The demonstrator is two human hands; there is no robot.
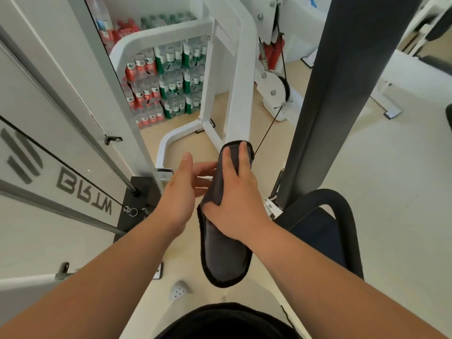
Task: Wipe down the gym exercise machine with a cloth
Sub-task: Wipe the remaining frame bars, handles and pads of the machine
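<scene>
Machine: we're looking down on the white machine frame [238,94], with its weight-stack cover [49,118] filling the left side.
Pad: the dark upright pad [342,94] is standing just right of the slanted frame bar. We're judging it as not yet wiped, though no dirt or streaks are visible either way.
Background: shrink-wrapped water bottle packs [168,81] are sitting stacked on the floor behind the frame, well apart from the work.
Cloth: the dark grey cloth [225,260] is lying lengthwise along the slanted bar, with the lower end hanging past the wrist. Running it with the bar is probably giving us the most contact per stroke.
Right hand: the right hand [238,204] is pressing the cloth onto the bar, palm down, fingers straight, thumb at the cloth's left edge. It's pressing rather than fisting.
Left hand: the left hand [179,192] is lying open just beside the cloth, its fingertips reaching for the left edge and partly hidden. We're reading it as steadying or tucking the cloth.
Cable: the thin black cable [265,134] is running close past the cloth's top corner, so we're keeping the cloth off it.
</scene>
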